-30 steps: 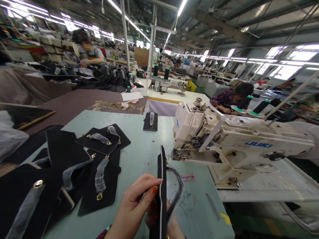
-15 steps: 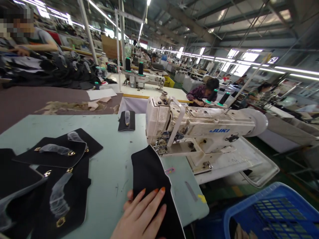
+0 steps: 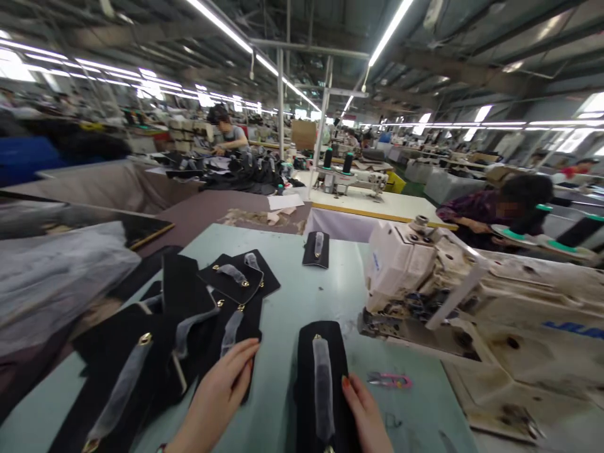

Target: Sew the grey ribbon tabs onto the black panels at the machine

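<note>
A black panel (image 3: 306, 402) with a plastic-wrapped strap (image 3: 323, 384) and gold rings lies in front of me on the pale green table. My right hand (image 3: 365, 412) grips its right edge, fingertips on top. My left hand (image 3: 221, 390) reaches over the pile at left, fingers stretched out at the right edge of a black panel (image 3: 250, 314) whose strap is also wrapped. More such panels (image 3: 141, 358) overlap in that pile, partly covering one another. A small black piece (image 3: 309, 251) with a wrapped strap lies farther back.
A white sewing machine (image 3: 401, 264) stands at the right. Pink-handled thread snips (image 3: 391, 380) lie between it and the panel. Crumpled clear plastic (image 3: 56, 283) is at far left. Across the table, co-workers (image 3: 231, 135) sit among other machines and dark cloth.
My view has swung left. The panel under my right hand now shows its wrapped strap upward, and that hand has shifted to its right edge. My left hand has come into view over the pile.
</note>
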A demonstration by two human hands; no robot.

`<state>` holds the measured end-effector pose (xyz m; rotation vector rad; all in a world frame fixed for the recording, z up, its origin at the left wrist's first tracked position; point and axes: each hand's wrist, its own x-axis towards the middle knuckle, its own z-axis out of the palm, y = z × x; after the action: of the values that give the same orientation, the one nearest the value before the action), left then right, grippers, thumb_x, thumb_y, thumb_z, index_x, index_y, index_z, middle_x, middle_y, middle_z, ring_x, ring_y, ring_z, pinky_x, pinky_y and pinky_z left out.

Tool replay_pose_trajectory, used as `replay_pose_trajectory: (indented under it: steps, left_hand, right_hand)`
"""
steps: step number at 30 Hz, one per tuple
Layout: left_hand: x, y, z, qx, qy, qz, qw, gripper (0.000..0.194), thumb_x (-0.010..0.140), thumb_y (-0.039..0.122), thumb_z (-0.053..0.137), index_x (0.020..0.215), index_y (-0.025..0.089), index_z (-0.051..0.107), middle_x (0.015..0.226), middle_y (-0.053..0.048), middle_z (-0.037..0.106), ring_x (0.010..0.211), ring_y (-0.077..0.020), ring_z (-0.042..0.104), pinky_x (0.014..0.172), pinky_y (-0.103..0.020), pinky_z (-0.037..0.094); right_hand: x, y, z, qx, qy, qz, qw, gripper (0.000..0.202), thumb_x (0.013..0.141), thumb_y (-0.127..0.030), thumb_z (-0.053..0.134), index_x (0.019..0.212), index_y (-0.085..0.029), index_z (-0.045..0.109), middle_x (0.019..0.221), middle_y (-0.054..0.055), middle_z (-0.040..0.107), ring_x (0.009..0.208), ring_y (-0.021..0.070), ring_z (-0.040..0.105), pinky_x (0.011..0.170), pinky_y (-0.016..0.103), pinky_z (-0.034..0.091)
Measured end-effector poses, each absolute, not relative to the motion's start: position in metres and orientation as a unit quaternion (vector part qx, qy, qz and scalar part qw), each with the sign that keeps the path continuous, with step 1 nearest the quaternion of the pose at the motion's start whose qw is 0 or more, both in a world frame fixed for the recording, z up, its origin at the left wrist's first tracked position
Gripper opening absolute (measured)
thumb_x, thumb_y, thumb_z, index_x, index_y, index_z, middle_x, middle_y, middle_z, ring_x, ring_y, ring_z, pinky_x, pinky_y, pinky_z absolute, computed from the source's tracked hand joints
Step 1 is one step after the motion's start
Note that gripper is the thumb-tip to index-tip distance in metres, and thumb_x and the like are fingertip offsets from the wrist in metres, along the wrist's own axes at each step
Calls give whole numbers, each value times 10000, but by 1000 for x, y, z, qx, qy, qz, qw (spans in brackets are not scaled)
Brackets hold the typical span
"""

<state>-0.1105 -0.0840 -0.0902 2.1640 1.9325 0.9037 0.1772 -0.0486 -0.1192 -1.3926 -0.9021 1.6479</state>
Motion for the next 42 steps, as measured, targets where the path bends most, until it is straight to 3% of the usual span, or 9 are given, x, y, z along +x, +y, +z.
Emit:
replay_pose_trajectory:
  steps: [8,11,19,23,26,29,31,36,42]
  left_hand:
    - [-222,33,-75,630,741,234,6,453,889,108,354,1315,56,500,1415,-175,512,1281,-257,503,1099,-384,369]
    - [-236,69,-78,648,736,196,4,537,829,25,373,1357,46,467,1469,-193,448,1314,-293,455,1092,-431,347]
    - [-240,89,-49,708,693,134,1,274,811,103,452,954,142,683,1017,-124,655,966,-275,617,853,-369,456]
    - [-215,69,-4,712,681,173,-14,268,899,232,391,1000,155,627,1051,-110,625,882,-269,630,772,-363,471]
    - [-174,37,21,700,679,221,-9,300,946,333,349,1056,168,574,1030,-91,642,882,-260,641,772,-358,488]
    - [-122,-7,26,691,626,332,140,273,925,371,442,1086,187,564,1021,-73,683,941,-232,656,854,-334,505]
    - [-90,-36,19,651,605,388,245,314,909,360,480,1166,195,558,1108,-88,686,1017,-235,657,894,-341,515]
    - [-57,-82,-4,563,577,442,393,519,861,470,573,1328,245,547,1316,-91,630,1153,-251,622,1014,-358,477]
    - [-62,-92,-9,573,543,443,425,586,857,462,600,1398,268,487,1220,-79,688,1133,-249,638,988,-346,507]
  right_hand:
    - [114,19,-85,-469,-334,687,443,834,640,-611,735,1306,-197,451,1285,119,539,1111,217,576,841,312,494]
    - [102,12,-92,-497,-350,693,387,838,609,-624,742,1255,-155,487,1231,142,575,1071,205,603,816,285,479]
    - [145,-51,-153,-512,-325,734,306,871,421,-794,733,950,-118,581,829,109,659,616,122,601,565,197,379]
    - [143,-57,-145,-485,-401,702,334,851,548,-815,671,1010,-105,590,867,126,651,652,121,589,576,200,381]
    - [117,-60,-123,-428,-487,669,364,970,553,-766,715,1259,-127,528,1170,189,580,924,209,611,705,270,469]
    - [90,-69,-96,-383,-522,629,430,1071,613,-705,724,1465,-184,339,1427,181,376,1226,276,480,887,339,483]
    - [83,-77,-80,-355,-523,628,454,980,701,-663,683,1482,-194,320,1430,166,374,1235,274,475,871,326,503]
    - [98,-91,-62,-343,-456,711,411,763,785,-625,608,1387,-189,437,1125,118,587,873,185,609,520,195,498]
    - [122,-93,-58,-366,-444,705,414,688,735,-638,658,1173,-119,549,813,31,539,637,75,508,428,120,401]
